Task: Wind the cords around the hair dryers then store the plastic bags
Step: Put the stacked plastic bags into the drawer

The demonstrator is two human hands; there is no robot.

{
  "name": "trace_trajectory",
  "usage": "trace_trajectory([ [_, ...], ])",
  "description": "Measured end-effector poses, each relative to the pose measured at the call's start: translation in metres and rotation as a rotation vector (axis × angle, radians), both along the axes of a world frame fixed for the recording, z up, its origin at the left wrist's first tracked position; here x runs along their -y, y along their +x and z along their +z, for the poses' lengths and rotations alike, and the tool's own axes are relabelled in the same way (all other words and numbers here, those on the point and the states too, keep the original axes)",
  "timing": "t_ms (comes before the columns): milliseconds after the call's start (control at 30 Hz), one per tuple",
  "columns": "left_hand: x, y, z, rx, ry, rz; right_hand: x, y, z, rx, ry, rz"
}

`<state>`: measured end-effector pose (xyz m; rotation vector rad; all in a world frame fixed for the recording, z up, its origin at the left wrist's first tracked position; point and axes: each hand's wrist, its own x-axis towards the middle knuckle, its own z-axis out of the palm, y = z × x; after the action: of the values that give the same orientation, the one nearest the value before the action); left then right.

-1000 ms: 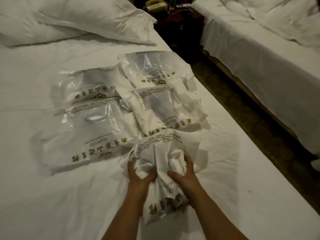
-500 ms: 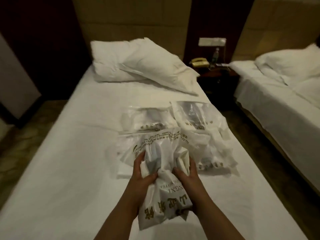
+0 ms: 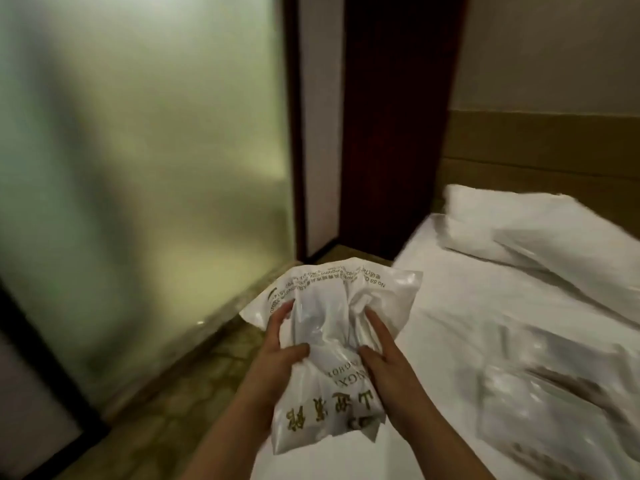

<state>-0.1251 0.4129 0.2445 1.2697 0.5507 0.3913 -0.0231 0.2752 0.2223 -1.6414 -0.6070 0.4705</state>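
Two hands are closed on one white printed plastic bag (image 3: 332, 368), held in the air over the near edge of the bed (image 3: 450, 306). Left hand (image 3: 277, 355) is curled round the bag's left side; right hand (image 3: 384, 358) is curled round its right side. More bagged items (image 3: 554, 410), blurred, are seen on the sheet at right. Pillows (image 3: 540, 237) are noted at the bed's head.

White gold-lettered plastic bag (image 3: 332, 362) held bunched, upright, beside the bed edge.
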Motion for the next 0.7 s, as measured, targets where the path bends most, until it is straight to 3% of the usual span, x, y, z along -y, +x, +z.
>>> trace_trajectory([
  [167,-0.127,-0.172,0.038,0.018,0.078,0.284,-0.170,-0.139,0.026,0.009,0.057,0.299],
  [300,-0.192,-0.310,0.061,0.050,0.131,0.533,-0.276,-0.261,0.046,-0.113,0.089,0.561],
  [567,-0.255,-0.535,0.066,-0.038,0.209,1.027,-0.418,-0.472,0.061,-0.020,0.092,1.002],
  [700,-0.275,-0.630,0.074,-0.058,0.259,1.232,-0.474,-0.579,0.066,-0.075,0.119,1.214],
])
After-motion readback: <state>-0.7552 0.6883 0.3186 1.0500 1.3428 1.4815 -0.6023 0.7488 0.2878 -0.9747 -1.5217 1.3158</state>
